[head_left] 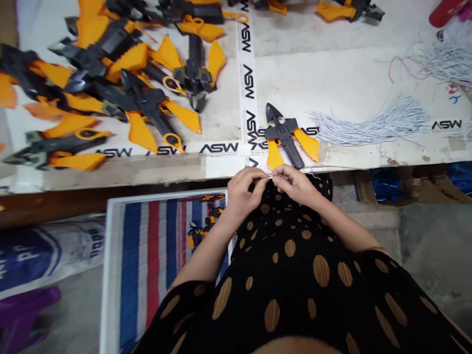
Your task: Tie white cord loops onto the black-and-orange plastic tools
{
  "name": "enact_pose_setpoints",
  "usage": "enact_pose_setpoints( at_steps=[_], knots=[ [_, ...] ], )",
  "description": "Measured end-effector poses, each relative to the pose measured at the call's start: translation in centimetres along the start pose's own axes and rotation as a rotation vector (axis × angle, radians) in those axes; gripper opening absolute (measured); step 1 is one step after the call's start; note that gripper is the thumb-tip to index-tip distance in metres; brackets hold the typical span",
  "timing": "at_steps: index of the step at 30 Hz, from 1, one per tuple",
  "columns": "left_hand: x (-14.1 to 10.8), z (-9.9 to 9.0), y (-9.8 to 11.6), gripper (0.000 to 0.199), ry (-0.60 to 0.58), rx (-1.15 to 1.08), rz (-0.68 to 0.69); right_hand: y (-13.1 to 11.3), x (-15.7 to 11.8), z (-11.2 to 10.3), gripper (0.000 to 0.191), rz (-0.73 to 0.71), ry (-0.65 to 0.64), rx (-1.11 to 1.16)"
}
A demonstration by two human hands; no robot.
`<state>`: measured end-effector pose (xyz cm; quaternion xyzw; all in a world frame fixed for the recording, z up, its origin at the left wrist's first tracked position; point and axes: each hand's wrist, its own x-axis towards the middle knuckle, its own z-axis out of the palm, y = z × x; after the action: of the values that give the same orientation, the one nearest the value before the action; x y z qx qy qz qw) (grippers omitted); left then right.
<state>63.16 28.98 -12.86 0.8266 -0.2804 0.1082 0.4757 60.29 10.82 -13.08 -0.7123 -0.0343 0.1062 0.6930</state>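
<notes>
My left hand and my right hand meet just past the table's front edge, fingertips pinched on a thin white tie. Part of a white strand shows to the right of my right hand. Right above my hands, a black toy with orange wings lies on the table, its tail end close to my fingers. To its right is a fanned bundle of white ties.
Many black and orange toys are piled on the table's left side. More white ties and a red object lie at the far right. A white-rimmed bin with striped lining stands below left, boxes at right.
</notes>
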Motion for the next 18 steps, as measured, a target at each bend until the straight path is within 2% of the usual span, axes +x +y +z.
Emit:
enact_pose_setpoints(
  at_steps=[5, 7, 9, 11, 16, 18],
  knots=[
    [-0.1, 0.0, 0.0, 0.017, -0.100, -0.428, -0.427, 0.0, -0.1, 0.5, 0.022, -0.026, 0.147, -0.205],
    [-0.3, 0.1, -0.2, 0.021, -0.121, -0.497, -0.509, 0.1, -0.1, 0.5, 0.023, -0.014, 0.169, -0.232],
    [-0.5, 0.1, -0.5, 0.020, -0.133, -0.493, -0.515, 0.1, -0.2, 0.5, 0.022, -0.008, 0.174, -0.214],
    [-0.5, 0.0, -0.7, 0.016, -0.134, -0.405, -0.425, 0.0, -0.2, 0.4, 0.021, 0.001, 0.168, -0.198],
    [0.2, -0.4, -1.2, 0.012, -0.232, 0.151, 0.065, -0.2, -0.2, 0.2, 0.019, -0.010, 0.147, -0.203],
    [0.6, -0.7, -1.3, 0.013, -0.266, 0.294, 0.181, -0.2, -0.2, 0.2, 0.017, -0.023, 0.148, -0.234]
  ],
)
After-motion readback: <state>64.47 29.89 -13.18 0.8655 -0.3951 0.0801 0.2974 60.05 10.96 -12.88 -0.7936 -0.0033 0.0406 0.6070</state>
